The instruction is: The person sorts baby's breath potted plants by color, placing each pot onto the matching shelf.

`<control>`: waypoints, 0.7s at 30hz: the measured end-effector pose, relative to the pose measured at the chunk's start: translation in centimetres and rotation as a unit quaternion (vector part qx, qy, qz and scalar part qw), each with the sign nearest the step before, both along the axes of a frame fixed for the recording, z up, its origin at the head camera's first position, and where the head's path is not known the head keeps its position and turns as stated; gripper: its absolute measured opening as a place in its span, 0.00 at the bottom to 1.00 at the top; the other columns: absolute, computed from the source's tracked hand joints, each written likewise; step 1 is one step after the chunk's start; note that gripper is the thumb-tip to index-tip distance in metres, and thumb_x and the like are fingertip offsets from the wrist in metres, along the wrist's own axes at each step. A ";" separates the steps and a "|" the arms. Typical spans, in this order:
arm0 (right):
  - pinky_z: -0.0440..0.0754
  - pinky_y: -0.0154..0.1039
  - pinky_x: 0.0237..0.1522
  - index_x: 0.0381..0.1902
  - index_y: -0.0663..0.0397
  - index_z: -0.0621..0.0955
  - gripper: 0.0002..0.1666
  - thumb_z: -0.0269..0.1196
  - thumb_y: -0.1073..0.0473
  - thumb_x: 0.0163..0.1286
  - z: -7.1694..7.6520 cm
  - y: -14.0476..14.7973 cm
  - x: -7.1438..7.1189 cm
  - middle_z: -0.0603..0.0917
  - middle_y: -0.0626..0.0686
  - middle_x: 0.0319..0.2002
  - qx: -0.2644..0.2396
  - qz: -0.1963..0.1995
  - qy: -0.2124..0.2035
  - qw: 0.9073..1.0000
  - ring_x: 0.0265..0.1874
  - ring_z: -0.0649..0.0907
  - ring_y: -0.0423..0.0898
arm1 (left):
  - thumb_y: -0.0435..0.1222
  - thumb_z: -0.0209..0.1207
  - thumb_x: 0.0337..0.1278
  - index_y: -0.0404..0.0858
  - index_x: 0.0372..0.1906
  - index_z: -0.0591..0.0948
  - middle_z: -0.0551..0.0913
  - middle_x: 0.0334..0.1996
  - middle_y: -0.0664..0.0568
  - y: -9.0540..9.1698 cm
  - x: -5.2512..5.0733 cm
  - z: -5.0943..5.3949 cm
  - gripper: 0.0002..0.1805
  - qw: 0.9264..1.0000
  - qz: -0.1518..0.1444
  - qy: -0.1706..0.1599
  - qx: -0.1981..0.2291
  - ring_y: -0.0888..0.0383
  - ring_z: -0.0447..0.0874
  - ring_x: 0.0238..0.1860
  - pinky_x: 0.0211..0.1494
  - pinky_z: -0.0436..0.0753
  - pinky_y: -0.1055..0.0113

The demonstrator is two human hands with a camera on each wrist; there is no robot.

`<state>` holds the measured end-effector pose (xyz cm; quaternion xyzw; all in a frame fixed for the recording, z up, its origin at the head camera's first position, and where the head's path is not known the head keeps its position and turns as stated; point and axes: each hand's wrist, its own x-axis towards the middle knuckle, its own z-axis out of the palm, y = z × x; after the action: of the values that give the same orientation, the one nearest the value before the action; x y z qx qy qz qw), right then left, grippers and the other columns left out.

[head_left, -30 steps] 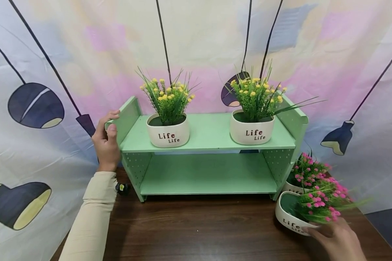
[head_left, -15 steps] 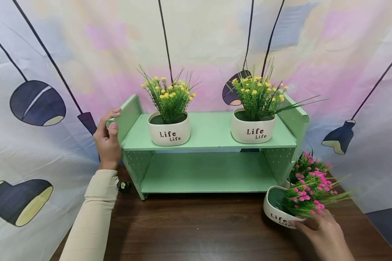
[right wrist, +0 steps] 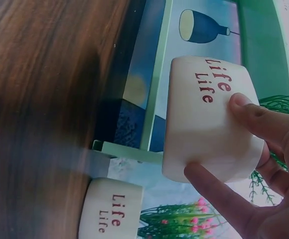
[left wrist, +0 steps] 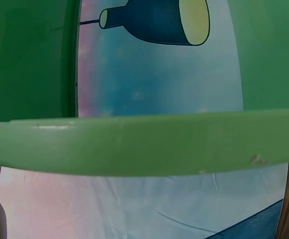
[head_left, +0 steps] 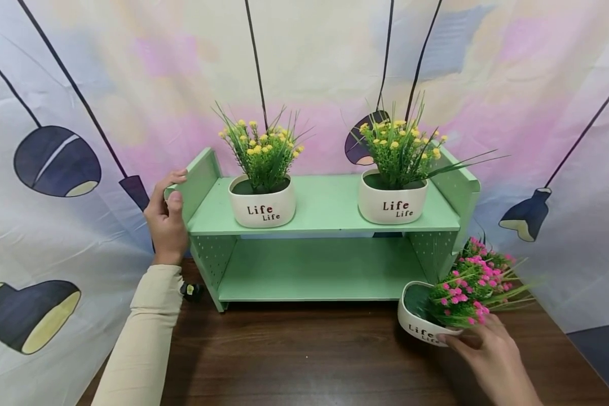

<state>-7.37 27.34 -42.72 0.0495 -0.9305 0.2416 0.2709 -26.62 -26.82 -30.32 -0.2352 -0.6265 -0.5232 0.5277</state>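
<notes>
The right hand (head_left: 492, 361) has a pink-flowered pot (head_left: 420, 326) by its right end, the fingers bent and the thumb set against the white wall, with only the pot's width parting them. From that hand the pot lies to the left and a little farther forward, its flowers and grass blades spreading above and beyond the knuckles. It tilts, its green inside facing the head camera, and the right wrist view shows its base raised clear of the brown table (head_left: 304, 361). The same view has a digit near the red "Life" lettering and another on the wall lower in that view. The pot is just in front of the right foot of a green shelf (head_left: 325, 270), outside its lower level. Another pink-flowered pot (right wrist: 109, 214) stands on the table beside the shelf, mostly hidden behind the held one in the head view. The left hand (head_left: 166, 228), well apart from the held pot, grips the shelf's left side panel near the top, fingers bent over the edge and thumb in front. On the upper level stand a left yellow-flowered pot (head_left: 262, 208) and a right yellow-flowered pot (head_left: 393, 206), both upright
</notes>
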 end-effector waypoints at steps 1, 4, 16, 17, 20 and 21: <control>0.79 0.46 0.44 0.30 0.47 0.90 0.13 0.84 0.62 0.48 0.1 -0.1 -0.1 0.85 0.43 0.31 -0.001 0.003 0.003 1.000 0.40 0.80 0.51 | 0.56 0.57 0.76 0.26 0.56 0.83 0.85 0.62 0.43 0.1 0.0 0.0 0.33 1.000 -0.001 0.000 0.001 0.62 0.84 0.46 0.30 0.56 0.71; 0.77 0.55 0.61 0.30 0.50 0.90 0.12 0.83 0.63 0.50 0.3 -0.3 -0.4 0.87 0.45 0.29 -0.020 0.021 0.003 1.000 0.45 0.85 0.60 | 0.55 0.57 0.77 0.24 0.56 0.82 0.85 0.62 0.42 0.3 0.2 0.1 0.33 1.000 -0.008 0.004 0.006 0.54 0.83 0.62 0.39 0.68 0.73; 0.72 0.24 0.41 0.30 0.46 0.86 0.22 0.85 0.69 0.40 0.7 -2.1 -1.9 0.80 0.41 0.31 -0.007 0.081 0.119 0.989 0.39 0.74 0.35 | 0.49 0.56 0.77 0.22 0.56 0.82 0.86 0.61 0.44 1.4 1.7 1.1 0.30 1.000 -0.013 0.008 0.012 0.49 0.80 0.67 0.51 0.73 0.72; 0.72 0.23 0.38 0.30 0.45 0.86 0.22 0.85 0.70 0.42 0.8 -2.2 -2.0 0.79 0.40 0.31 -0.010 0.084 0.114 0.990 0.37 0.75 0.35 | 0.49 0.56 0.77 0.22 0.56 0.82 0.86 0.61 0.44 1.5 1.7 1.1 0.29 1.000 -0.014 0.008 0.012 0.48 0.80 0.68 0.53 0.73 0.71; 0.73 0.23 0.33 0.31 0.45 0.86 0.21 0.84 0.70 0.45 0.9 -2.6 -2.4 0.77 0.40 0.33 -0.020 0.096 0.101 0.990 0.32 0.77 0.37 | 0.51 0.57 0.77 0.22 0.56 0.81 0.86 0.61 0.44 1.6 1.8 1.2 0.31 1.000 -0.015 0.008 0.010 0.48 0.78 0.70 0.52 0.73 0.72; 0.74 0.22 0.33 0.32 0.45 0.87 0.21 0.84 0.70 0.46 1.0 -2.7 -2.6 0.77 0.40 0.34 -0.026 0.102 0.096 0.990 0.32 0.78 0.37 | 0.53 0.57 0.77 0.22 0.56 0.81 0.86 0.61 0.44 1.6 1.7 1.1 0.33 1.000 -0.013 0.007 0.009 0.48 0.78 0.69 0.46 0.70 0.73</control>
<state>-9.94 24.60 -41.75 0.1597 -0.8839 0.2861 0.3337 -24.87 -25.26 -29.21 -0.2424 -0.6153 -0.5340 0.5268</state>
